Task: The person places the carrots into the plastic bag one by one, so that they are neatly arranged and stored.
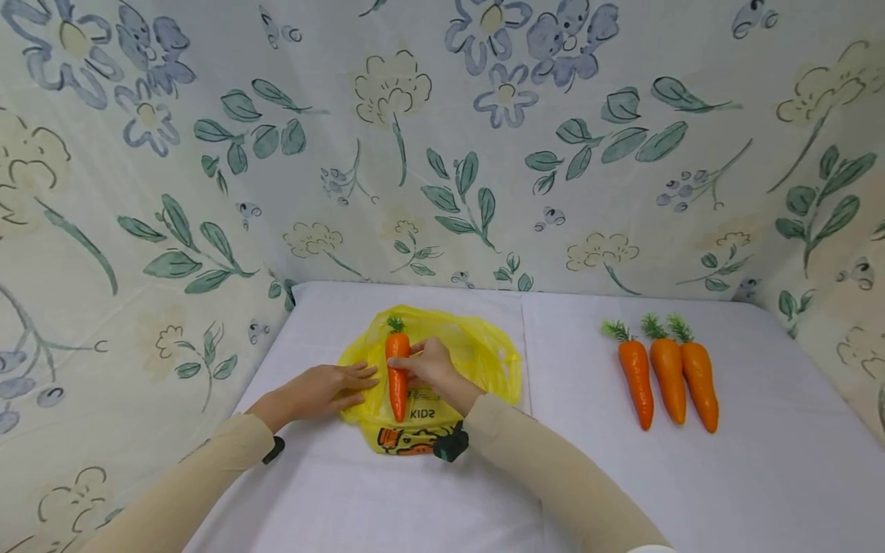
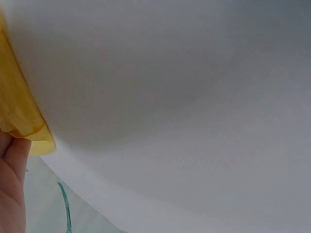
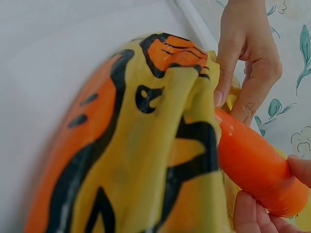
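Observation:
A yellow plastic bag (image 1: 477,353) with printed black and orange figures lies spread on the table. My right hand (image 1: 435,365) pinches an orange carrot (image 1: 397,369) with a green leafy top between thumb and fingers, over the bag. In the right wrist view, the lower end of this carrot (image 3: 257,165) passes behind the printed bag side (image 3: 146,145), so its tip is hidden there. My left hand (image 1: 328,392) is at the bag's left edge. The right wrist view shows the left hand (image 3: 252,58) holding the bag's edge between thumb and fingers.
Three more carrots (image 1: 667,380) with green tops lie side by side on the right of the white-covered table (image 1: 588,476). Floral cloth (image 1: 442,153) hangs behind the table and at both sides. A seam runs down the table cover, right of the bag.

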A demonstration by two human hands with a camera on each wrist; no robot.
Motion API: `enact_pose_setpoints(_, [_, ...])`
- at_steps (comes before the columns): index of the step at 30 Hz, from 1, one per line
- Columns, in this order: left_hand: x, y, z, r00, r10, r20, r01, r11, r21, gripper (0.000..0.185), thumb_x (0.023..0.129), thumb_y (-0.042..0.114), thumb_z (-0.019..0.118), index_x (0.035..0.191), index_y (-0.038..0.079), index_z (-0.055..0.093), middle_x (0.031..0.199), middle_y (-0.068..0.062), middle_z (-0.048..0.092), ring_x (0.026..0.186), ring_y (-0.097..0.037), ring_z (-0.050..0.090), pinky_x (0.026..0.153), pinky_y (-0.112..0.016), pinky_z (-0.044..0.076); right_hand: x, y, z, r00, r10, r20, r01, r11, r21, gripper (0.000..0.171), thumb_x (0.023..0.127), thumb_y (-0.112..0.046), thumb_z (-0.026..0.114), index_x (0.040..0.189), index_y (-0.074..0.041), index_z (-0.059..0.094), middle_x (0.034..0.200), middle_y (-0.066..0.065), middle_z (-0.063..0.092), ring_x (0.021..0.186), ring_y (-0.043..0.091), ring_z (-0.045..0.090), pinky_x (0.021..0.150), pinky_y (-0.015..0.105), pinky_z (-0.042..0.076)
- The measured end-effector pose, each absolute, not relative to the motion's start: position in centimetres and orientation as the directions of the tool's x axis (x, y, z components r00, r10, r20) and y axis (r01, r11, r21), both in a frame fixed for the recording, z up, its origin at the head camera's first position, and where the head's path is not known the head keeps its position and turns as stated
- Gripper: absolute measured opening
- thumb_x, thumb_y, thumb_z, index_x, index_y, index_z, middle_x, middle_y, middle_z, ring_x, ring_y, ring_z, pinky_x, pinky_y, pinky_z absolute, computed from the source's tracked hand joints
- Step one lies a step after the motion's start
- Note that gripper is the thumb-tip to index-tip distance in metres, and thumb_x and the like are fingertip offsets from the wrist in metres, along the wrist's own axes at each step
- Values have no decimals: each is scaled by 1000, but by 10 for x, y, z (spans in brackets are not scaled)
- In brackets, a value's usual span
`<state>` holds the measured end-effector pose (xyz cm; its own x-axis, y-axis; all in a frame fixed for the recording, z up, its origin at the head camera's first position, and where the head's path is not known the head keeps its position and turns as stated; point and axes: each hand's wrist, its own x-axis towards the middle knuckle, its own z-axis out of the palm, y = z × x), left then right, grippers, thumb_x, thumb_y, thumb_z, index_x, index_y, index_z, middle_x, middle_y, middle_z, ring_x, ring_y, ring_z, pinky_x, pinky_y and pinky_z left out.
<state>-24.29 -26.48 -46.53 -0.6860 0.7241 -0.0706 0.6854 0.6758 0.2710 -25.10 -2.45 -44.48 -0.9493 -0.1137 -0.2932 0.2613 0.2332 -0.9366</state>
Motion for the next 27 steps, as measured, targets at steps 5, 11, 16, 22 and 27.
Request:
enact_pose_setpoints(5, [-242, -266, -465, -680, 730, -63, 691, 668, 277, 46, 101, 35, 60, 142, 14, 57, 151, -2, 47, 140, -24, 42, 109, -48, 39, -250, -27, -446, -949, -111, -294, 261, 245, -934, 54, 84, -19, 83, 121, 7, 53, 99, 16, 63, 76, 24, 70, 75, 40, 61])
enact_pose_setpoints(11, [-241, -265, -464, -673, 739, -46, 701, 656, 280, 45, 101, 32, 61, 142, 12, 58, 150, -5, 48, 139, -27, 43, 108, -50, 40, -251, -29, -449, -952, -99, -291, 261, 241, -935, 56, 84, -20, 83, 122, 7, 53, 100, 16, 63, 74, 23, 70, 74, 39, 61])
enact_pose_setpoints(16, [-241, -264, -464, -657, 753, -28, 718, 637, 280, 44, 101, 30, 61, 140, 9, 59, 149, -9, 49, 138, -30, 44, 106, -52, 42, -251, -33, -451, -955, -82, -285, 255, 264, -930, 54, 82, -19, 85, 118, 6, 53, 97, 14, 62, 71, 22, 70, 70, 37, 61])
enact_pose_setpoints(22, [-241, -265, -464, -664, 746, -39, 711, 647, 276, 45, 101, 32, 60, 141, 11, 58, 150, -7, 48, 138, -29, 44, 107, -52, 41, -249, -38, -452, -954, -72, -292, 264, 268, -927, 52, 80, -19, 86, 113, 4, 54, 92, 14, 63, 67, 22, 70, 64, 36, 61])
enact_pose_setpoints(27, [-241, -265, -464, -659, 751, -31, 715, 640, 282, 45, 101, 32, 61, 141, 12, 58, 150, -6, 48, 138, -29, 45, 106, -52, 42, -247, -41, -454, -954, -70, -293, 265, 267, -926, 49, 80, -19, 86, 108, 4, 54, 88, 14, 63, 64, 22, 70, 62, 36, 61])
